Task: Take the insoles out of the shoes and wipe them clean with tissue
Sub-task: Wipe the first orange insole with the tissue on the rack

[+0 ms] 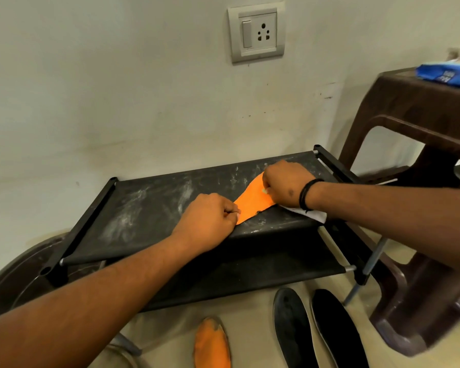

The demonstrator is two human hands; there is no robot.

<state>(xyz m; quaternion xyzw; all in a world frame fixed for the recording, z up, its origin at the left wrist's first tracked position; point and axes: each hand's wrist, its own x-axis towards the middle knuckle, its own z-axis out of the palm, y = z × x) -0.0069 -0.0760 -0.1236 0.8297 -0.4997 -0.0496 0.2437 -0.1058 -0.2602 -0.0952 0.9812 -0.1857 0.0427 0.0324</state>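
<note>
Far left, a dark round tub (pixel 16 277) sits on the floor, partly behind the rack. Black shoe rack (pixel 149 208) stands against the wall, top fabric shelf dusty with white smears; lower shelf visible beneath. Left hand (pixel 210 221) is on the top shelf, fingers curled, pinching the near end of the orange insole (pixel 250 201) and holding it down. That insole lies flat on the top shelf, running diagonally from the left hand up to the right hand. Right hand (pixel 287 183), fingers curled, is pressed on the far end of the insole, gripping a white tissue (pixel 314 215); most of the tissue is hidden under the hand and wrist, one edge sticks out below the wrist onto the shelf. Black wristband (pixel 307 193) on the right wrist. On the floor in front of the rack: a second orange insole (pixel 213 343), scuffed dark at its tip, then two black insoles (pixel 292 328) side by side, near each other, apart from the orange one. On the wall above, a switch and socket plate (pixel 258 34). Right side, a brown plastic stool (pixel 420 144) stands just beside the rack, with a blue packet (pixel 449 74) on top, blurred, label unreadable. No shoes in view.
</note>
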